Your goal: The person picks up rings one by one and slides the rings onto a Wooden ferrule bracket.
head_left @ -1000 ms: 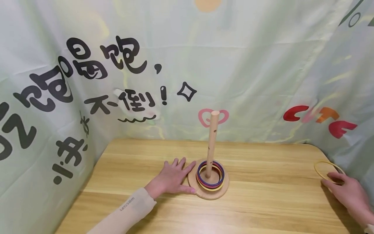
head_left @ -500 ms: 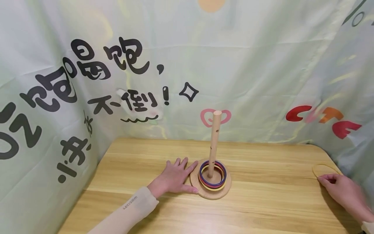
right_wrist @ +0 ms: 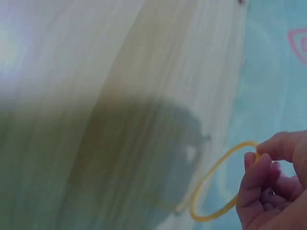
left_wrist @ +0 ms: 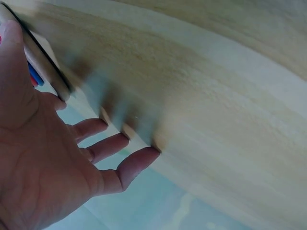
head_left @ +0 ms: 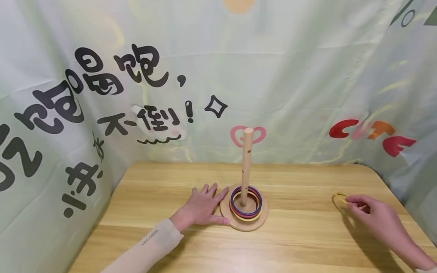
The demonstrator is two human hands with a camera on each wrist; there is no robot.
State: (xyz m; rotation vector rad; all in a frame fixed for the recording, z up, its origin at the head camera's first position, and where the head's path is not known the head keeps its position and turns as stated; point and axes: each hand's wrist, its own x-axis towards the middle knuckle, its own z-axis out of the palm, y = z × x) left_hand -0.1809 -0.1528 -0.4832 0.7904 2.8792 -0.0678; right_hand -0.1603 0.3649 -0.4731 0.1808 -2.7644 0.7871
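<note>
My right hand [head_left: 373,214] pinches a thin yellow ring [head_left: 338,198] between thumb and fingers, over the right part of the table. The right wrist view shows the yellow ring [right_wrist: 211,178] tilted, its near side hidden by the fingers. With fingers spread, my left hand [head_left: 202,206] rests at the left edge of a round wooden base [head_left: 248,226], thumb and index finger at its rim. A wooden peg [head_left: 246,167] stands upright from that base. Around its foot lie several stacked rings [head_left: 261,206], blue on top, with red and yellow below.
The wood-grain table [head_left: 300,242] has rounded back corners. A pale printed cloth [head_left: 293,87] hangs behind it and along both sides, with black characters, a pink heart and red and orange letters.
My right hand has moved left from the table's right edge, carrying the yellow ring, which now appears more edge-on. My left hand and the peg stand have stayed in place.
</note>
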